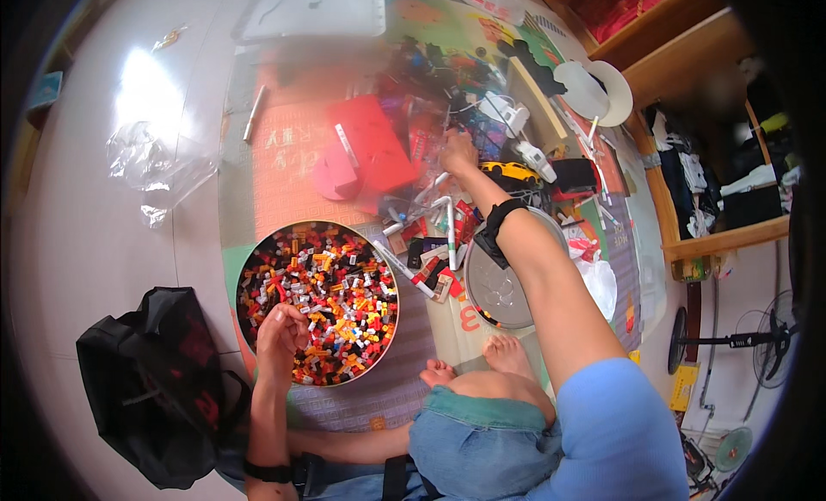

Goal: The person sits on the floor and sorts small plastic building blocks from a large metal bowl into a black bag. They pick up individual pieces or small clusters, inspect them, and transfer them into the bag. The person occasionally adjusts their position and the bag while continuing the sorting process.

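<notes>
My left hand point(282, 330) hovers at the near left edge of a round tin point(397, 324), its fingers curled together; whatever they may hold is too small to make out. Small red, orange, black, white and yellow plastic pieces point(331, 286) fill the tin. My right arm stretches far forward, and my right hand point(459, 151) is closed among a cluttered heap of clear plastic packets point(423, 144). What its fingers grip is hidden. Close beside that hand lie a yellow toy car point(511, 172) and a white plug-like device point(535, 161).
Beneath my right forearm sits a round grey lid or tray point(499, 290). White marker-like sticks point(404, 269) lie between it and the tin. A red sheet point(372, 144) rests on the play mat. A black bag point(159, 389) stands at the left, wooden shelves point(727, 238) at the right.
</notes>
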A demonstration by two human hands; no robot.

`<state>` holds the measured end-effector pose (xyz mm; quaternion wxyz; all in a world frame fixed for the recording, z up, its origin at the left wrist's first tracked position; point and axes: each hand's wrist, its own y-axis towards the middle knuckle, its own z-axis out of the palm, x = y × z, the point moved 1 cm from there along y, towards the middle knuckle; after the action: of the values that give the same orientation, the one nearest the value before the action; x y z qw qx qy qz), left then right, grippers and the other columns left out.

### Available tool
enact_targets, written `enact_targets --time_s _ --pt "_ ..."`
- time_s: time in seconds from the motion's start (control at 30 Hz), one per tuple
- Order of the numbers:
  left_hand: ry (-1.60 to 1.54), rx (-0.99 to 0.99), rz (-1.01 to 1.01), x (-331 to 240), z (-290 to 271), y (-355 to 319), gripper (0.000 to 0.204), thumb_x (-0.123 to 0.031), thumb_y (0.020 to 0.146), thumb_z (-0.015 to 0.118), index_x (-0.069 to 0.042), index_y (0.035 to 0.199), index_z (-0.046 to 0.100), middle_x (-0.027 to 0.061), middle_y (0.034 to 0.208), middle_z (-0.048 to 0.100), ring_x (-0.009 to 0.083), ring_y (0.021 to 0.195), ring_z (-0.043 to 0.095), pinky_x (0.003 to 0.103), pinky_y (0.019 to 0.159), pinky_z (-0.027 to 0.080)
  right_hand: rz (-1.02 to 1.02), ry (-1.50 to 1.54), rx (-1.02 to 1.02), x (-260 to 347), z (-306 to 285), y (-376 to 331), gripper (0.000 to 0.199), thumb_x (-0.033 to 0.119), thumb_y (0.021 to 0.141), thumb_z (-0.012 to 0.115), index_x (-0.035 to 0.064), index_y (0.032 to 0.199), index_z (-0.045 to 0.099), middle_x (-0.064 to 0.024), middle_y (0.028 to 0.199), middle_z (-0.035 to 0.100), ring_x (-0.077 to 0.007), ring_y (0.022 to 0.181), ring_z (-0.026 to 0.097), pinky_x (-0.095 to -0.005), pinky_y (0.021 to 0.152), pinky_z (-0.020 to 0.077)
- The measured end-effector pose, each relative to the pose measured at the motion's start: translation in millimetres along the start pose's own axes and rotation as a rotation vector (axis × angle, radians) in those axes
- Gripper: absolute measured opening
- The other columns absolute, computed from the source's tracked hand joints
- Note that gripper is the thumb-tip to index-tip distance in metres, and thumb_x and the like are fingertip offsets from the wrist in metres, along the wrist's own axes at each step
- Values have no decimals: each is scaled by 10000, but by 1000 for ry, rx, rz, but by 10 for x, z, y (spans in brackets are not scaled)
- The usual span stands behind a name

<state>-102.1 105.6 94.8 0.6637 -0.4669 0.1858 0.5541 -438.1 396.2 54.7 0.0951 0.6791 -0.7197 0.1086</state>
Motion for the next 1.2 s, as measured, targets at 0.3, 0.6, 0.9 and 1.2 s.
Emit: enact_targets --time_s 0.3,0.6,0.9,1.2 --pt "-27 56 86 78 -104 20 260 -320 894 419 -73 850 487 15 653 487 89 541 428 213 493 336 -174 314 108 -497 -360 -592 316 195 680 668 99 956 547 -90 834 631 -238 804 616 -334 690 476" --pt "-14 70 84 42 57 18 264 -330 892 421 -77 857 490 5 634 457 84 539 405 206 497 309 -13 845 255 -536 -1220 -1146 231 116 832 539 45 1044 487 -48 779 636 -79 624 595 -198 468 421" --pt "4 57 107 -14 2 3 271 -340 882 440 -82 837 509 -3 643 477 77 543 413 212 498 317 -615 893 649 1561 -1987 -1925 271 221 852 555 23 1037 573 -19 755 581 -48 569 488 -185 488 403" --pt "-12 87 157 -135 -59 -105 267 -323 885 425 -75 838 511 -4 651 488 69 555 417 200 519 329 -1000 562 505 2217 -2144 -2268 324 276 808 543 2 965 612 -156 835 638 -233 825 619 -338 724 480"
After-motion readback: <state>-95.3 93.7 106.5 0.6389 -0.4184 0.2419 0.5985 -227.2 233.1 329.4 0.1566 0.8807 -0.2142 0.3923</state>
